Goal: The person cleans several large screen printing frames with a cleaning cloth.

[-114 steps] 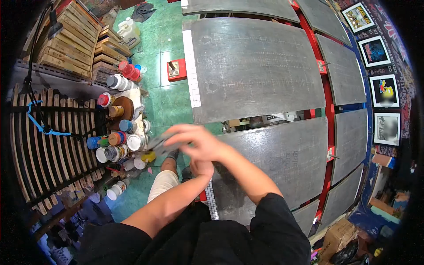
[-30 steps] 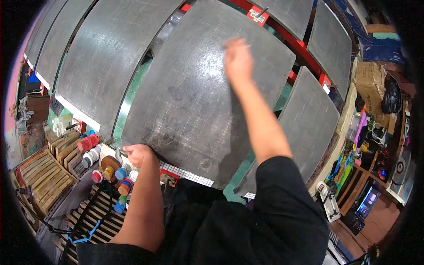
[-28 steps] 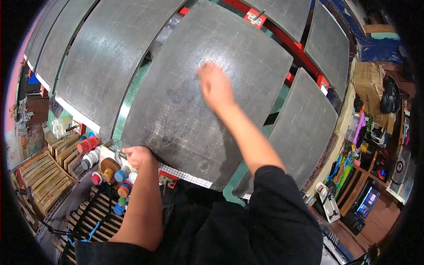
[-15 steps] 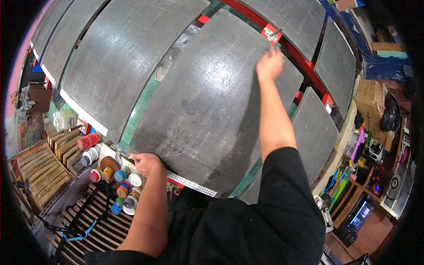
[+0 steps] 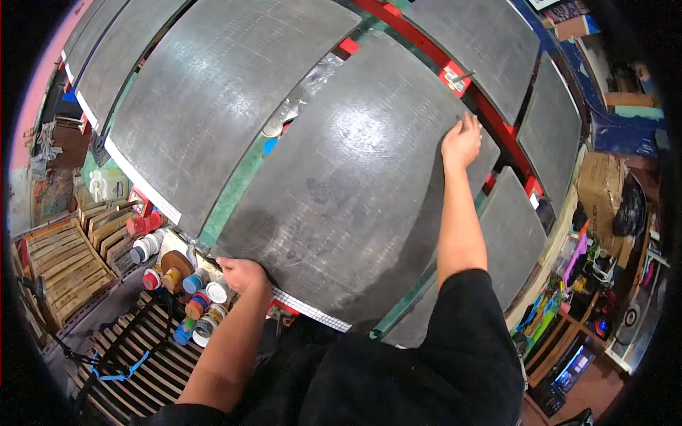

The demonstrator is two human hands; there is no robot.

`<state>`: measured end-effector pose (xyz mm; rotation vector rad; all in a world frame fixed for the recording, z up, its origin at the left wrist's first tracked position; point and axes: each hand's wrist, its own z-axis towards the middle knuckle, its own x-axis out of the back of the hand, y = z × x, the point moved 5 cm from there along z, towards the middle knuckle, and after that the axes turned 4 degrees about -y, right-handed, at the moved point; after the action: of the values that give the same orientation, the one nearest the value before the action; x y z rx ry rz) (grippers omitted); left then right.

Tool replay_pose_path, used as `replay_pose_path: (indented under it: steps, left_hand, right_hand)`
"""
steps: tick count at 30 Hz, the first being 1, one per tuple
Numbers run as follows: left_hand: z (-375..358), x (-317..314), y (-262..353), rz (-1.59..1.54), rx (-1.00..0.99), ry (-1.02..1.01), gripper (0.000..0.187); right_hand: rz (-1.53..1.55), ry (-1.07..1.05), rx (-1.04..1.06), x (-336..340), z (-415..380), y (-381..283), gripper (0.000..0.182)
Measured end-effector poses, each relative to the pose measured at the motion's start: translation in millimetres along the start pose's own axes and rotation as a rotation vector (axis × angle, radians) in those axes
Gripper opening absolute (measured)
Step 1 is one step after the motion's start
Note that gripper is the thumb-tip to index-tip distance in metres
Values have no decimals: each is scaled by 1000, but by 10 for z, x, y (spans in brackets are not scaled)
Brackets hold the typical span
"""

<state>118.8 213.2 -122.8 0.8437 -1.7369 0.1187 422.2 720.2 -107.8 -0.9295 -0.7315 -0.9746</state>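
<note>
A large dark grey printing platen [image 5: 348, 177] lies in front of me, scratched and marked with faint grid lines. My left hand [image 5: 244, 272] grips its near left corner, fingers curled over the edge. My right hand [image 5: 462, 139] reaches across to the platen's far right corner, fingers pressed on the surface near a red bracket [image 5: 455, 76]. I cannot tell whether the right hand holds anything. A white ruled strip [image 5: 310, 312] runs along the platen's near edge.
More grey platens [image 5: 213, 92] fan out on a red frame to the left, far side and right [image 5: 508, 245]. Paint jars [image 5: 192, 298] crowd a small stand at lower left, beside wooden frames [image 5: 60, 266] and a slatted rack [image 5: 135, 362]. Cluttered shelves stand at right.
My right hand swept over the platen, back toward me and out again, and now rests at the far right corner. My left hand has stayed on the near left corner.
</note>
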Motion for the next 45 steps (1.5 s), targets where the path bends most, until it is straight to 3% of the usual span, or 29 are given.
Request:
replay_pose_path:
  steps: [2, 3, 5, 6, 8, 10, 12, 14, 16, 19, 21, 24, 26, 28, 30, 32, 34, 35, 38, 40, 42, 44, 45]
  left_hand:
    - [29, 47, -33, -14, 13, -21, 75]
    - [43, 41, -22, -27, -13, -19, 77]
    - [-5, 11, -29, -79, -85, -19, 77]
    - [-21, 21, -4, -119, -135, -6, 75]
    - [-73, 56, 47, -193, -168, -58, 74]
    - [-29, 13, 0, -192, -184, -38, 74]
    - [19, 1, 2, -190, -205, -14, 74]
    - [24, 7, -43, -173, -155, -47, 74]
    - [39, 23, -31, -198, -214, 50, 74]
    - [93, -43, -126, -198, -187, -30, 74]
    - [113, -43, -118, -206, -175, -40, 74]
    - [122, -56, -159, -228, -169, -59, 74]
    - [118, -103, -140, -271, -158, -53, 74]
    - [111, -67, -174, -238, -134, -36, 74]
    - [110, -63, -140, -248, -134, -49, 74]
    - [83, -87, -122, -259, -125, -60, 73]
    - [70, -55, -139, -287, -132, -40, 72]
    - [28, -23, -150, -287, -122, -35, 72]
    - [5, 36, -86, -247, -120, -34, 71]
    - [18, -7, -66, -235, -90, -60, 70]
    - [17, -24, -86, -233, -95, -69, 70]
    - [79, -60, -67, -231, -112, -66, 69]
    - [94, -82, -102, -227, -112, -59, 69]
  right_hand:
    - [-23, 70, -121, -237, 272, -399, 37]
    - [175, -44, -170, -476, 432, -690, 34]
    - [204, -103, 37, -777, 585, -1543, 26]
    - [155, 4, 176, -979, 518, -1844, 29]
    - [315, -161, 405, -952, 255, -2342, 31]
    - [490, -316, 539, -743, 52, -2261, 32]
    - [396, -312, 566, -736, 209, -1916, 34]
    - [303, -195, 415, -883, 689, -1666, 32]
    - [190, -188, 295, -974, 984, -1768, 31]
    - [174, -190, 258, -844, 652, -1906, 31]
    - [292, -326, 571, -659, 231, -2081, 31]
    - [318, -260, 620, -867, 603, -1941, 31]
    - [164, -257, 352, -1081, 1103, -1916, 30]
    - [127, -138, 321, -1089, 1054, -2005, 29]
    - [279, -160, 570, -941, 611, -2050, 29]
    - [258, -260, 624, -783, 577, -2096, 31]
    - [333, -360, 578, -835, 880, -1947, 32]
    - [223, -274, 411, -1015, 1105, -1837, 31]
    - [145, -200, 318, -1125, 1016, -2015, 30]
    - [308, -333, 548, -1004, 376, -2137, 32]
    - [358, -495, 743, -467, -179, -2306, 34]
    - [250, -468, 836, -467, 9, -2089, 37]
    - [295, -460, 667, -586, 357, -1888, 36]
